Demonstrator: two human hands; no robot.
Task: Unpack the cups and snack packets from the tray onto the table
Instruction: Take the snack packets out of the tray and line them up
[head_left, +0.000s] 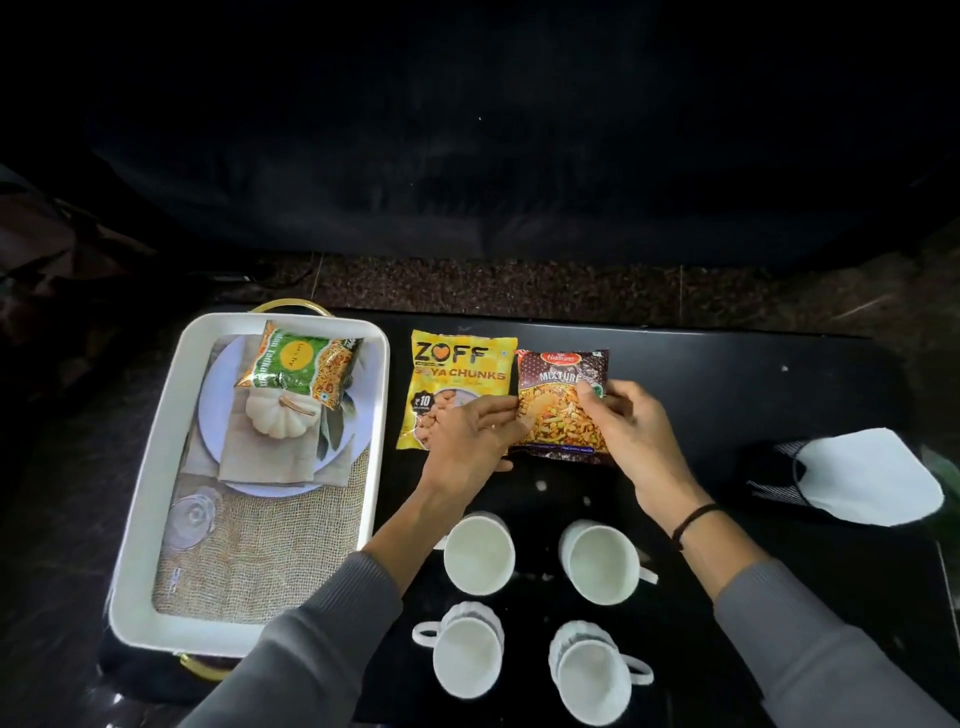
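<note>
The tray, white with gold handles at its far and near ends, sits on the left part of the black table. Its printed floor shows through except at the far end, where a green snack packet lies tilted. To the right of the tray, on the table, a yellow soya chunks packet lies flat, and a dark brown mixture packet lies just beside it on its right, edges touching. The left hand pinches the mixture packet's left edge and partly covers the yellow packet's lower corner; the right hand, with a dark band at the wrist, grips the same packet's right edge. Nearer the person, four white cups stand upright in two rows of two. A white-and-black cloth item lies at the table's right edge.
</note>
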